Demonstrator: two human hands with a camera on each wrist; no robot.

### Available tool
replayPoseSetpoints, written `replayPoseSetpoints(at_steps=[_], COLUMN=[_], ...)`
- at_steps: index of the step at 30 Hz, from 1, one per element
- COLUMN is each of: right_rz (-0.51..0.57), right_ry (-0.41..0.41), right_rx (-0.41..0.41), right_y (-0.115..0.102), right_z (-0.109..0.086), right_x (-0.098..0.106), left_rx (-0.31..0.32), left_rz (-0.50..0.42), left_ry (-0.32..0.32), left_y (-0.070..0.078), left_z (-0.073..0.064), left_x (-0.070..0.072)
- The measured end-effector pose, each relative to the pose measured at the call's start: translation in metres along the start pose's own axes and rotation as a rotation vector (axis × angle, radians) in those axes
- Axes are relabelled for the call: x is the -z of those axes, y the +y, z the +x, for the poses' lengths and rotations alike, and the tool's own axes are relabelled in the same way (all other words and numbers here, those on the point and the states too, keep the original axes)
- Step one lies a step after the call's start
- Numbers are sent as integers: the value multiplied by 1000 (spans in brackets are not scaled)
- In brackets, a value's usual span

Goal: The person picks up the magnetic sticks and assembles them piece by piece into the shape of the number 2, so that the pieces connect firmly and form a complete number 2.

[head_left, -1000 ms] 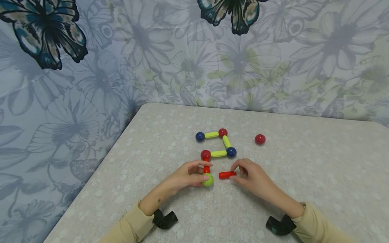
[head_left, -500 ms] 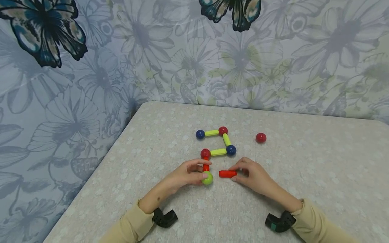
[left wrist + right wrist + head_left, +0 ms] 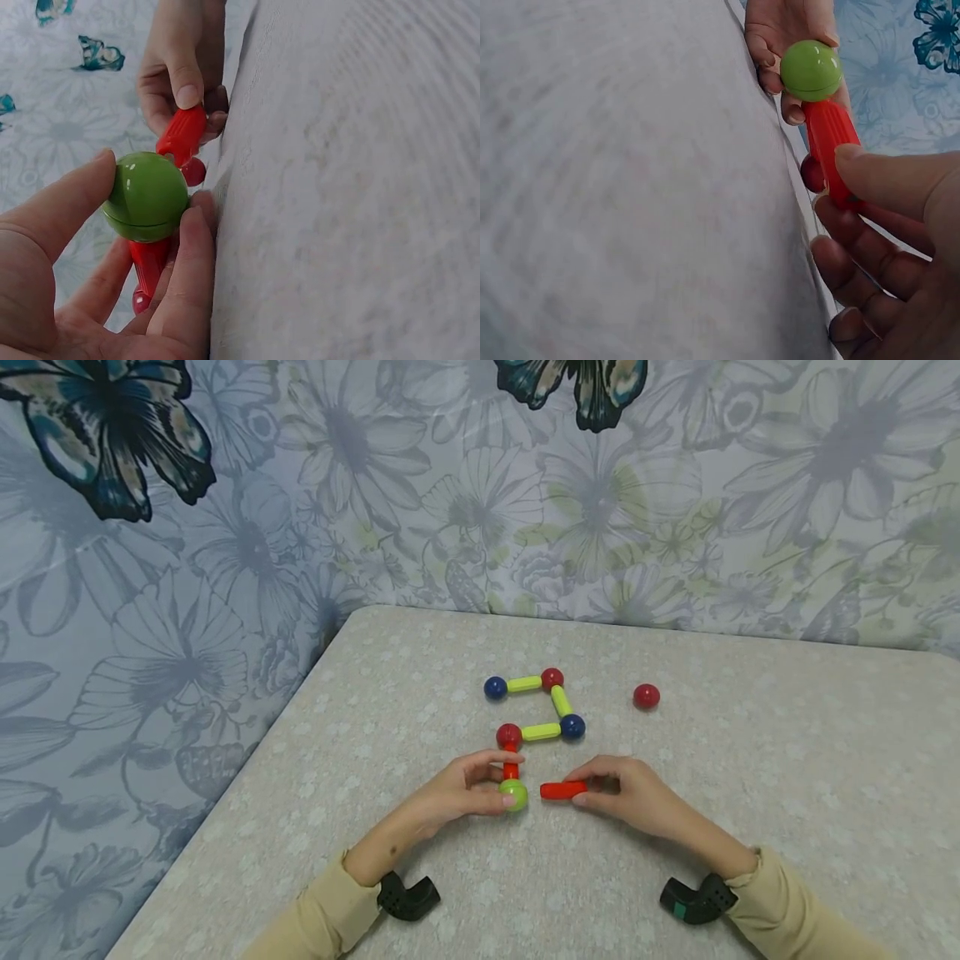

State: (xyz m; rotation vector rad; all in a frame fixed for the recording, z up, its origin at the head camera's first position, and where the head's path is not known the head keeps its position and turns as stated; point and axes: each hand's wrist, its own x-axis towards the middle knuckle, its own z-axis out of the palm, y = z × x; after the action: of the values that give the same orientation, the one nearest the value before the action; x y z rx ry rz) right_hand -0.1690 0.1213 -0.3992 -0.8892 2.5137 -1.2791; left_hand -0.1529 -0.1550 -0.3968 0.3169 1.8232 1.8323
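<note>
With thumb and fingers, my left hand (image 3: 467,787) grips a green ball (image 3: 146,196) at the near end of a ball-and-stick chain. A red stick (image 3: 511,765) joins that ball to a red ball (image 3: 508,735). From there the chain bends through yellow-green sticks (image 3: 541,732), a blue ball (image 3: 572,727), another red ball (image 3: 552,678) and a blue end ball (image 3: 495,688). My right hand (image 3: 630,793) pinches a loose red stick (image 3: 831,142) between thumb and fingers. In the head view this stick points at the green ball, with a small gap between them.
A loose red ball (image 3: 647,697) lies to the right of the chain on the pale patterned tabletop (image 3: 787,760). Behind the table stands a flowered wall (image 3: 480,510) with butterfly decorations (image 3: 120,435). Each wrist wears a black camera mount (image 3: 408,897).
The right hand's fingers have closed more firmly around the loose red stick, which has hardly shifted. The left hand stays on the green ball. The head view has tilted slightly.
</note>
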Motion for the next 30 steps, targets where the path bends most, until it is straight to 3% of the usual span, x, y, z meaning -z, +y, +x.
replayPoseSetpoints(at_steps=[14, 21, 25, 30], right_rz=[32, 0, -45, -84], right_ry=[-43, -24, 136, 437], right_rx=[2, 24, -15, -149], right_y=[-10, -9, 0, 19], right_z=[1, 3, 6, 5], right_x=[-8, 7, 35, 72], left_rx=[15, -9, -16, -18], left_rz=[22, 21, 23, 28], left_ry=[1, -8, -9, -7], left_y=[0, -3, -4, -3], left_z=[0, 0, -1, -2], left_x=[-5, -6, -7, -7])
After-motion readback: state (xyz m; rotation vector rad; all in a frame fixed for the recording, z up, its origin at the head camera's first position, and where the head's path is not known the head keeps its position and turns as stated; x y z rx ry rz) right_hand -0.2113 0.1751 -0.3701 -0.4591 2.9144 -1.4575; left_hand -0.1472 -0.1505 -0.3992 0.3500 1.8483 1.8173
